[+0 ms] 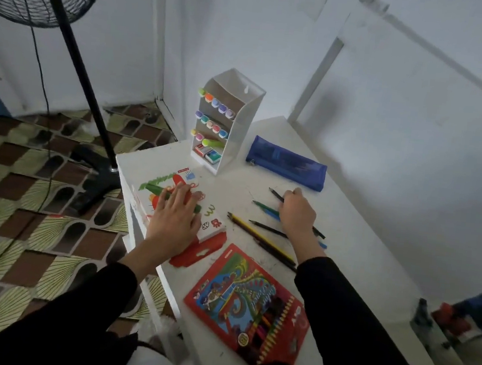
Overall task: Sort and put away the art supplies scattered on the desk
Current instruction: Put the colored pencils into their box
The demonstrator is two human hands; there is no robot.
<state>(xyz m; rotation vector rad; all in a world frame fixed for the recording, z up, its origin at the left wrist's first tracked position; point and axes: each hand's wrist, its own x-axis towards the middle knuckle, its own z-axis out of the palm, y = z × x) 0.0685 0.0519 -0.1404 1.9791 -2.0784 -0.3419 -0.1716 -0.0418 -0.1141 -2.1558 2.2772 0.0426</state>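
Several loose pencils [262,239] are lying fanned on the bench [363,225], beside and beneath the right hand [297,215]. Its fingers are curling down over them; whether they are gripping one, I cannot tell. The left hand [175,218] is lying flat, fingers straight, on the white box [214,225]. Raking the pencils parallel before closing should be giving one clean grasp.

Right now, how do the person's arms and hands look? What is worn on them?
Both arms are covered by long black sleeves, plain, with no marking that I can see: the left sleeve and the right sleeve both end a little above the wrist. The left hand and the right hand are bare: no gloves, and no ring, watch or bracelet shows.
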